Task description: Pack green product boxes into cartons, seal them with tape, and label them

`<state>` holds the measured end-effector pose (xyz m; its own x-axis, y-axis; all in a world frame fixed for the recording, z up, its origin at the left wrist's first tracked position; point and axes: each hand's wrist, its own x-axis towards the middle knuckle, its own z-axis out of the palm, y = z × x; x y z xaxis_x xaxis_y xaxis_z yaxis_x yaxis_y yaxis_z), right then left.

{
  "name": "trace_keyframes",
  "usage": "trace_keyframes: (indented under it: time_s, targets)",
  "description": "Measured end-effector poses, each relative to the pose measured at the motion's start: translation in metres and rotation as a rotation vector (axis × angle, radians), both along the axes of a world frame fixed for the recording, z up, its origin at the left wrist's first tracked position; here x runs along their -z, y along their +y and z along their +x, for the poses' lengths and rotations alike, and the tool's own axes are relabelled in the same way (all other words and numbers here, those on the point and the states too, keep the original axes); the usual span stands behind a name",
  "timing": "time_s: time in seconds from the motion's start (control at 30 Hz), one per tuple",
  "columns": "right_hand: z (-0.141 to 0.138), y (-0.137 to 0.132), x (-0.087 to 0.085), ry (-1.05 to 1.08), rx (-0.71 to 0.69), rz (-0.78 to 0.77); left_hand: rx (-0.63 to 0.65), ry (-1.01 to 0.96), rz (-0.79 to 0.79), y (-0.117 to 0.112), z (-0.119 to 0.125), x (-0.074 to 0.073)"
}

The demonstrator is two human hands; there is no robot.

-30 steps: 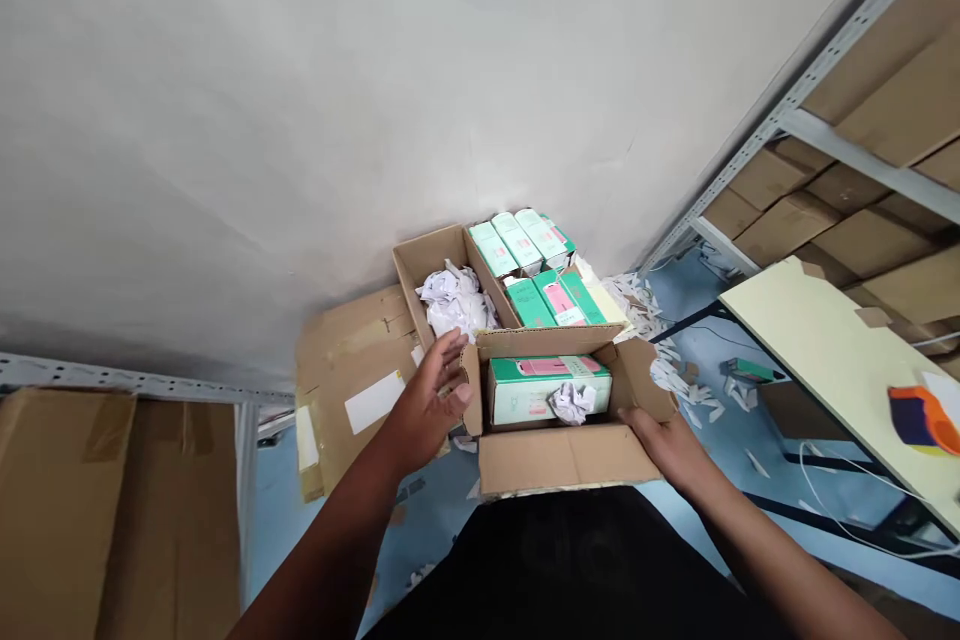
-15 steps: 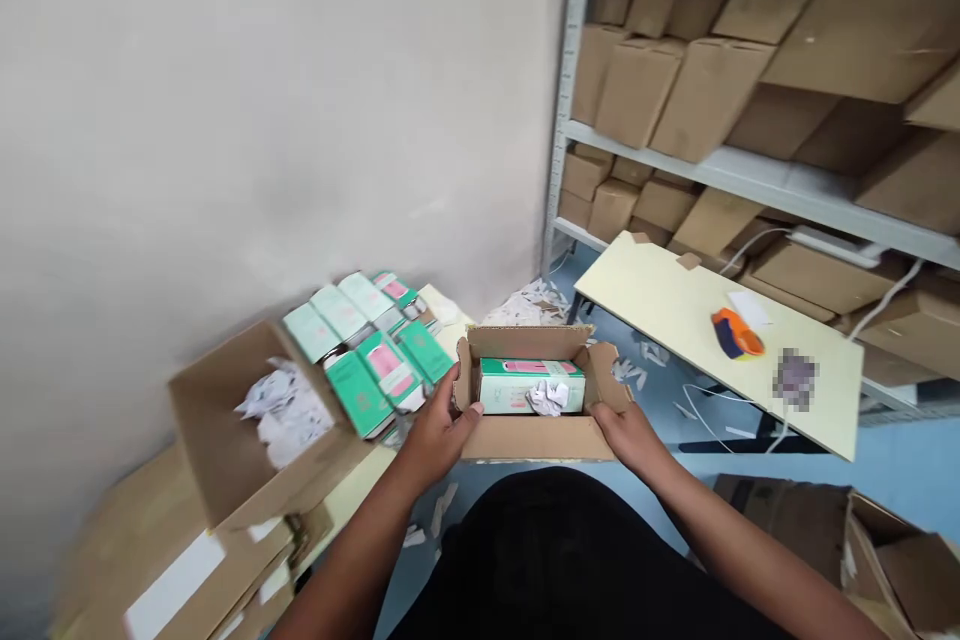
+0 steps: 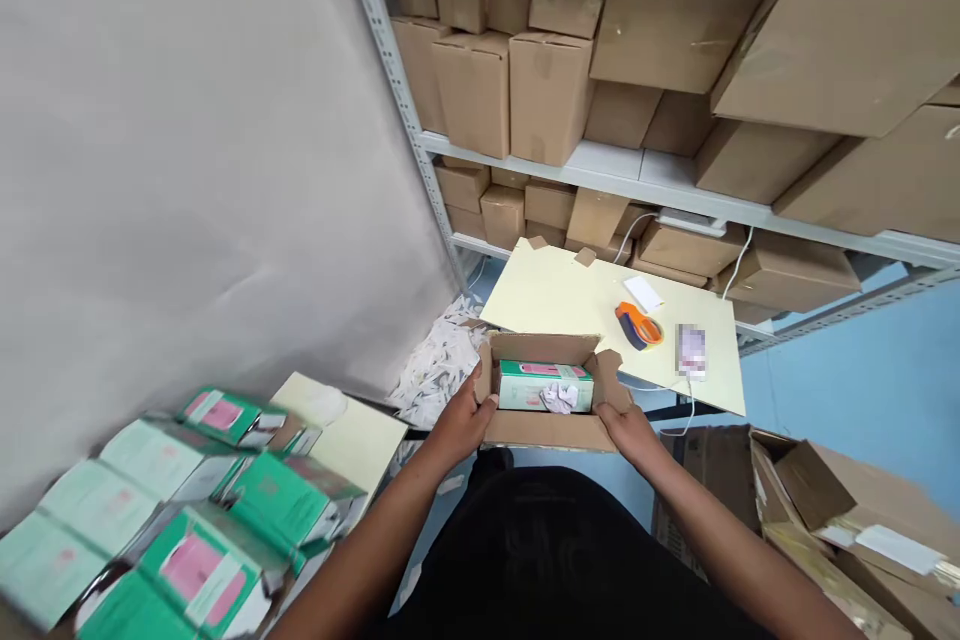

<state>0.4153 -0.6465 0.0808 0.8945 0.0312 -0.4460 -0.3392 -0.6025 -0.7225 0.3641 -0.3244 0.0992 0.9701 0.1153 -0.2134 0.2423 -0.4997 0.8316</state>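
Observation:
An open cardboard box (image 3: pixel 550 428) is held level in front of my body, its flaps raised. Inside it lies a green and white carton (image 3: pixel 525 385) with a pink panel, and a crumpled piece of white paper (image 3: pixel 559 398) rests against the carton's front. My left hand (image 3: pixel 465 417) grips the box's left side, thumb over the edge. On the right side, my right hand (image 3: pixel 624 425) is closed on the box in the same way. Parts of the fingers are hidden beneath the box.
Ahead stands a pale table (image 3: pixel 555 285) with an orange and blue tape dispenser (image 3: pixel 639 326). Several green and white cartons (image 3: pixel 202 560) lie at lower left. Paper scraps (image 3: pixel 439 355) cover the floor by the wall. Open cardboard boxes (image 3: pixel 795 490) sit at right; a shelf rack (image 3: pixel 637 182) holds cartons.
My view has turned right, toward the table and shelf. Both hands still hold the box with the carton in it. The cardboard box with paper at left has gone out of view.

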Motion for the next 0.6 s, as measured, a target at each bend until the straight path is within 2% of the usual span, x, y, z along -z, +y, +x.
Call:
trace_keyframes:
  time_s: [0.17, 0.23, 0.33, 0.47, 0.6]
  targets:
    - [0.045, 0.011, 0.016, -0.027, 0.218, -0.043, 0.161, 0.028, -0.080, 0.010, 0.099, 0.032]
    - [0.065, 0.018, 0.022, -0.030, 0.288, -0.053, 0.226, 0.043, -0.093, 0.014, 0.138, 0.041]
    - [0.095, 0.026, 0.036, -0.030, 0.322, -0.049, 0.323, 0.028, -0.077, 0.020, 0.190, 0.047]
    - [0.128, 0.030, 0.063, -0.027, 0.404, -0.023, 0.437, -0.017, -0.044, 0.018, 0.247, 0.055]
    - [0.161, 0.021, 0.089, 0.012, 0.467, 0.037, 0.480, -0.018, -0.090, 0.005, 0.285, 0.078]
